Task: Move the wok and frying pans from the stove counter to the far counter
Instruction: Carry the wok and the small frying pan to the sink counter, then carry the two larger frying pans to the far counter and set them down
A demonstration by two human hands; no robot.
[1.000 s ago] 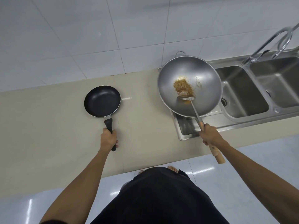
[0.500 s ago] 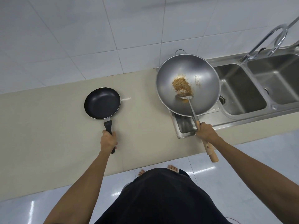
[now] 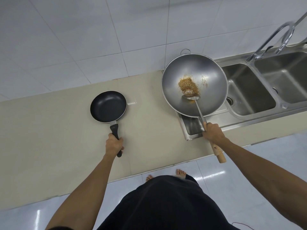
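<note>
A small black frying pan (image 3: 108, 106) sits over the beige counter (image 3: 49, 133), and my left hand (image 3: 114, 144) is closed around its black handle. To the right, a large steel wok (image 3: 211, 77) with a patch of brown food and a metal ladle inside rests over the sink's drainboard. My right hand (image 3: 212, 132) grips the wok's long handle, whose wooden end sticks out toward me. I cannot tell whether either pan is touching the surface or held just above it.
A steel double sink (image 3: 249, 90) with a curved tap (image 3: 279, 35) lies right of the wok. A white tiled wall rises behind the counter. The glossy floor and the person's bare feet show below the counter's front edge.
Both hands keep their grips. The wok has shifted slightly toward the wall and the view has tilted a little; the frying pan stays in about the same spot.
</note>
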